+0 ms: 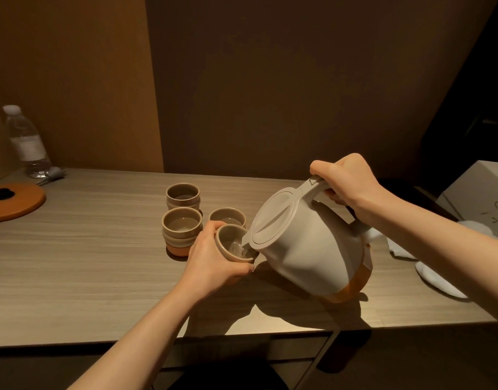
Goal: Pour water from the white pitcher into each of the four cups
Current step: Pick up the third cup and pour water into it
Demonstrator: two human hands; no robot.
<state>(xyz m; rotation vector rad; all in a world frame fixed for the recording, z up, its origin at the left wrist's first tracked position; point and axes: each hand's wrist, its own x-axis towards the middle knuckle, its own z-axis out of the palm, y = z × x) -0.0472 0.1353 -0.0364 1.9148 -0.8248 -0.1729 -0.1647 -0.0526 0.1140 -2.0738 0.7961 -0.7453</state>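
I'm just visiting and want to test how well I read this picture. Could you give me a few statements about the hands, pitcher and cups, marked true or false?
1. The right hand holds the white pitcher by its handle. True.
2. The pitcher stands upright on the table. False: it is tilted, spout down over a cup.
3. The left hand grips the cup being filled. True.
4. All four cups are stacked in one pile. False: three other cups stand separately beside it.
5. The water bottle lies on its side. False: it stands upright at the far left.
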